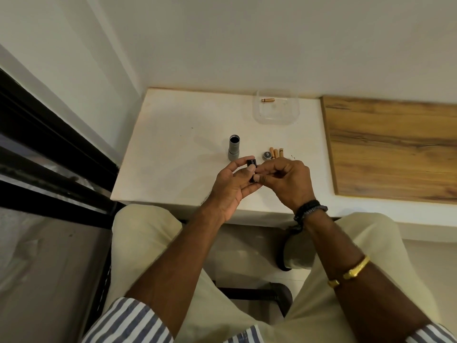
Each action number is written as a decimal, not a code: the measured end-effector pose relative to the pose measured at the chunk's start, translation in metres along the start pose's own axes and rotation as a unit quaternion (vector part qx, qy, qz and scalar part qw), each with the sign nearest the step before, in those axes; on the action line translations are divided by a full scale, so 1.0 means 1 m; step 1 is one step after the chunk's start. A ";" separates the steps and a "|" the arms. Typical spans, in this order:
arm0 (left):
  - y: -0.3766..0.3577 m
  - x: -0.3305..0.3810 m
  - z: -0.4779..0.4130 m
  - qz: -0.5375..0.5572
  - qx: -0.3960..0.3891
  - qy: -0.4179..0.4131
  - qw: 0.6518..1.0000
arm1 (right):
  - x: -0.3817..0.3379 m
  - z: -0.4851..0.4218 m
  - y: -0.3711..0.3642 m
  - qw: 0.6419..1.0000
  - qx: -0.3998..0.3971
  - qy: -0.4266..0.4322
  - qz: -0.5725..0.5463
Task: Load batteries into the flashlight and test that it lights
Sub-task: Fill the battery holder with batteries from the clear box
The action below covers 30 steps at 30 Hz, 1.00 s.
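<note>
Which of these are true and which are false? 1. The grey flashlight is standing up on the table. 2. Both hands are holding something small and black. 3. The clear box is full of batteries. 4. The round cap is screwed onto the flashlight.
1. True. The grey flashlight body stands upright on the white table, open end up.
2. True. The left hand and right hand both grip the black battery holder.
3. False. The clear box shows just one battery.
4. False. The round cap lies on the table beside three loose batteries, apart from the flashlight.
</note>
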<state>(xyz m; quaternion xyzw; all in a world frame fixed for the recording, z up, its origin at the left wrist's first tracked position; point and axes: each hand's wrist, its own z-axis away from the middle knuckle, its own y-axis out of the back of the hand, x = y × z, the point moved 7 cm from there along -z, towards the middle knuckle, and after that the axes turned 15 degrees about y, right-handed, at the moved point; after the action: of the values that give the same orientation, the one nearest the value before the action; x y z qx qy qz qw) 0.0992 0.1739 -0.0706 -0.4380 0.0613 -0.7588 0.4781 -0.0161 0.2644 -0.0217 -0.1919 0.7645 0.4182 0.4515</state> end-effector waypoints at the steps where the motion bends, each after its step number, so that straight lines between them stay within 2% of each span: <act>1: 0.000 0.000 -0.001 0.004 0.003 -0.002 1.000 | 0.003 0.000 0.001 1.000 0.011 -0.010 -0.017; 6: 0.003 -0.003 -0.007 0.015 0.006 0.008 1.000 | 0.021 -0.012 0.011 0.990 0.100 -0.076 -0.071; 9: 0.004 -0.003 -0.012 0.005 0.008 0.012 1.000 | 0.027 -0.045 0.019 0.989 0.121 -0.074 -0.051; 15: 0.004 -0.002 -0.019 0.097 -0.022 0.041 0.994 | 0.048 -0.137 0.042 0.985 0.156 -0.065 0.024; 21: 0.004 -0.011 -0.032 0.139 -0.016 0.060 0.988 | 0.084 -0.195 0.039 0.982 0.110 -0.066 0.141; 27: 0.008 -0.007 -0.043 0.159 -0.033 0.067 0.984 | 0.121 -0.232 0.014 0.958 -0.067 -0.133 0.244; 30: 0.009 -0.006 -0.047 0.168 -0.036 0.073 0.982 | 0.127 -0.239 0.004 0.940 -0.115 -0.114 0.301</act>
<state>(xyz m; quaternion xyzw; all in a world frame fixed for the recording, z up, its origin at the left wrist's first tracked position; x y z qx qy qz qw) 0.0719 0.1585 -0.1073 -0.3817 0.1961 -0.6951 0.5768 -0.2114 0.0831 -0.0704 0.0450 0.6766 0.6389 0.3633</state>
